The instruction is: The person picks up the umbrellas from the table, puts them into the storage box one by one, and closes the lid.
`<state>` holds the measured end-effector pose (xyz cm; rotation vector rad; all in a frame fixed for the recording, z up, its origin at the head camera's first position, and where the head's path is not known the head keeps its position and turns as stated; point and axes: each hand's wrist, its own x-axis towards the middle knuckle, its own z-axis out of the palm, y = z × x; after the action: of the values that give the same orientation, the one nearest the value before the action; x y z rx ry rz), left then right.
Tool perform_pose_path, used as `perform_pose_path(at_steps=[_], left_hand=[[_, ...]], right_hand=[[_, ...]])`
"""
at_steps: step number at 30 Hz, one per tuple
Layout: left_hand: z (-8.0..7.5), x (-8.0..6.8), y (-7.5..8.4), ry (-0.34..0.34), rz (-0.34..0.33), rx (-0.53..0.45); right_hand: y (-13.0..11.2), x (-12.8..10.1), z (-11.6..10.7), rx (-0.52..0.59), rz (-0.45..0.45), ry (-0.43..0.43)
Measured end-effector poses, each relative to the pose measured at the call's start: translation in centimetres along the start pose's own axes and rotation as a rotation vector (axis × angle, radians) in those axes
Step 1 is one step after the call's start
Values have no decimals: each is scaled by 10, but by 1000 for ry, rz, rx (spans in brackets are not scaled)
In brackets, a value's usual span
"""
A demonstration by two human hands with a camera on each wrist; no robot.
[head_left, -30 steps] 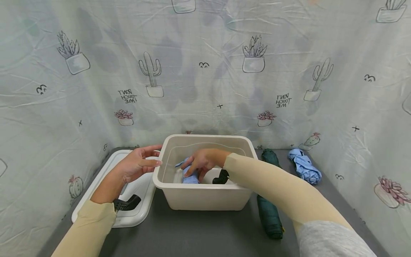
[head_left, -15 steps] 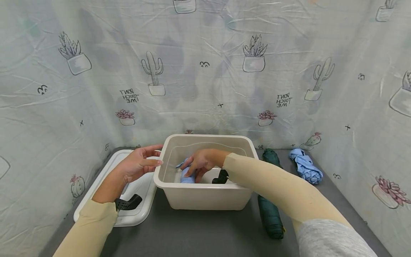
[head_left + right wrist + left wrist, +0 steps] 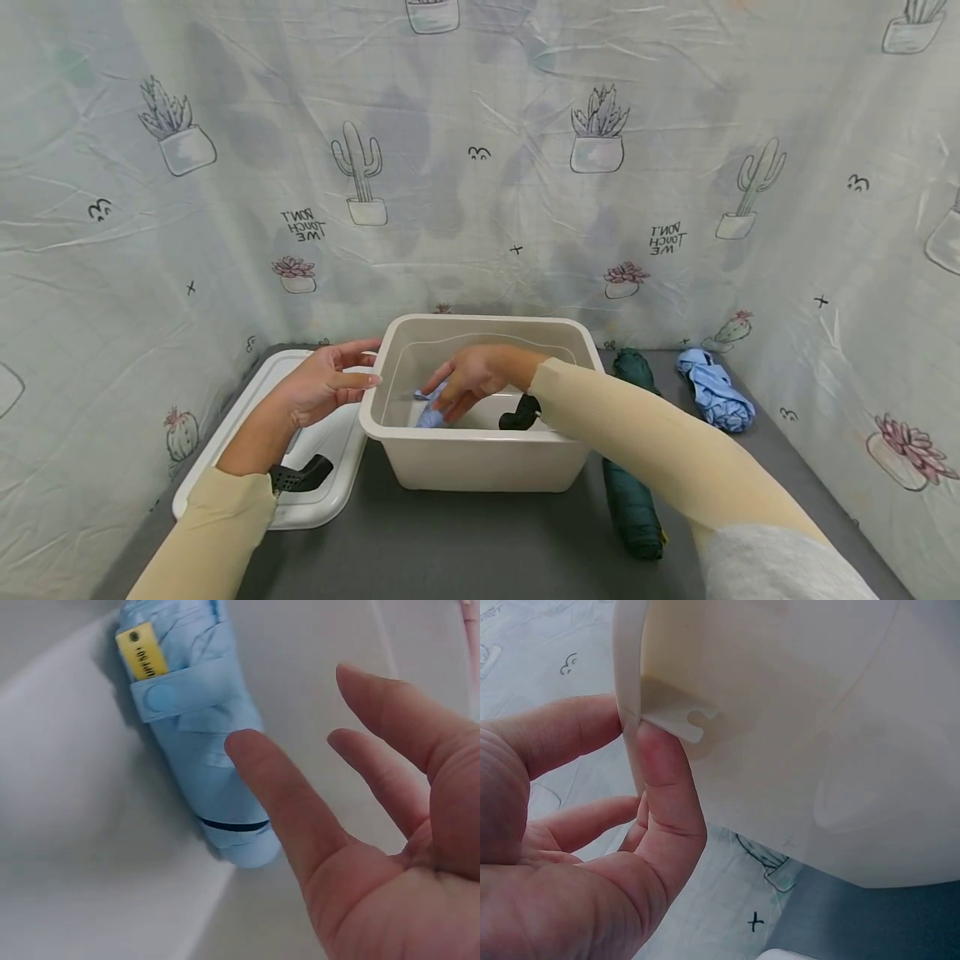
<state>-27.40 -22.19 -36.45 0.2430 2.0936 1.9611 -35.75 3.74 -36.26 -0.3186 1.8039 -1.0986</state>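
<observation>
A light blue folded umbrella (image 3: 199,742) with a snap strap and a yellow label lies inside the beige plastic bin (image 3: 480,462), near its left end. My right hand (image 3: 480,375) reaches into the bin just above this umbrella. In the right wrist view its fingers are spread, and one fingertip overlaps the umbrella; whether it touches cannot be told. My left hand (image 3: 322,387) rests with thumb and fingertips against the bin's left rim (image 3: 628,660), its fingers loosely spread. The head view shows only part of the umbrella, as the right hand covers the rest.
A white lid (image 3: 322,492) lies left of the bin, under my left forearm. Right of the bin lies a long dark green rolled bundle (image 3: 633,508), partly behind my right arm. Beyond it is a crumpled blue cloth bundle (image 3: 716,392). A patterned curtain (image 3: 480,200) surrounds the dark table.
The blue umbrella has shifted slightly left and tilted in the bin. My right hand's fingers have loosened around it and drawn a little away. The left hand stays at the rim.
</observation>
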Motion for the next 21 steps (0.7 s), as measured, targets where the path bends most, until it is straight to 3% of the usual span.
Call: perform_pose_path(at_steps=[15, 21], left_hand=[[-1, 0, -1, -2, 16, 8], [-1, 0, -3, -1, 21, 15]], right_hand=[[-6, -60, -17, 1, -152, 40], [3, -85, -25, -10, -230, 104]])
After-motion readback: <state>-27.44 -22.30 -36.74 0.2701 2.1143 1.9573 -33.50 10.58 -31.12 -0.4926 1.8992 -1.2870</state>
